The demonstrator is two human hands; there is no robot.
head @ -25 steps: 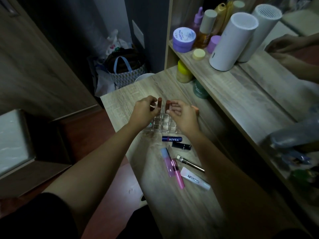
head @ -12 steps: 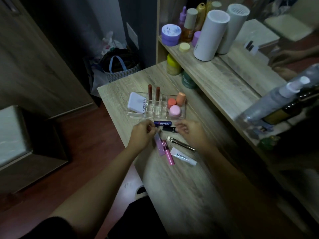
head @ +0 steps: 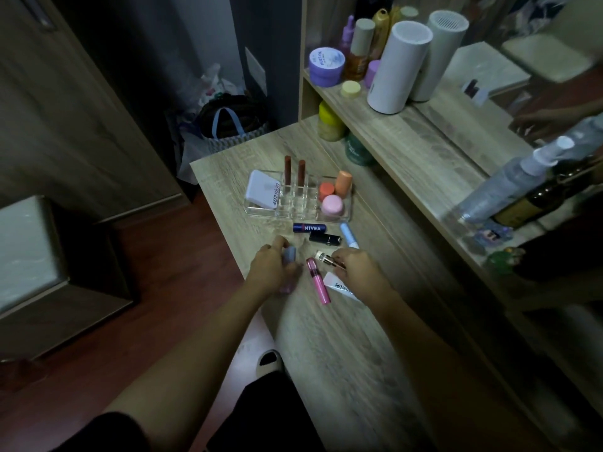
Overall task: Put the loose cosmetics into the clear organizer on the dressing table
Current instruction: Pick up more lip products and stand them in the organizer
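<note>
The clear organizer [head: 298, 199] sits on the counter [head: 342, 353] just beyond both hands, already holding two upright lipsticks [head: 294, 171], a white compact [head: 263, 190] and small pots. The left hand [head: 272, 272] is closed around a pale blue-capped tube [head: 289, 255]; the right hand [head: 354, 269] pinches a slim gold-tipped wand [head: 328, 258]. Between them lies a pink tube [head: 318, 281]; ahead, a Nivea stick [head: 309, 228] and a black lipstick [head: 324, 238]. This looks like the pick-up step; next, each piece needs carrying forward to an empty slot.
</note>
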